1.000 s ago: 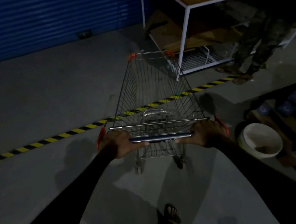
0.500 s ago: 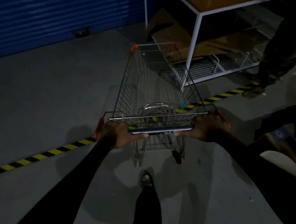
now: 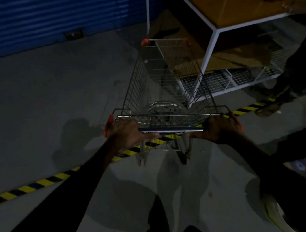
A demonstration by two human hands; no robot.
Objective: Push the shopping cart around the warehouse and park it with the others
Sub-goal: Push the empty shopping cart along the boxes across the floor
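Note:
An empty wire shopping cart (image 3: 139,83) with orange corner caps stands on the concrete floor straight ahead of me. My left hand (image 3: 124,133) grips the left end of its handle bar (image 3: 170,131). My right hand (image 3: 220,128) grips the right end. The cart's rear wheels stand on a yellow-and-black floor stripe (image 3: 42,182). Its front right side is close to a white shelf rack (image 3: 211,53). No other carts are in view.
A blue corrugated wall (image 3: 53,18) runs across the back left. The rack holds brown cardboard and wire baskets. A person's legs (image 3: 295,74) stand at the right beside the rack. A white bucket (image 3: 275,214) and dark boxes sit at the lower right.
The cart has rolled forward across the striped line toward the rack and the blue wall. The bucket has slid back to the lower right. Both hands keep their hold.

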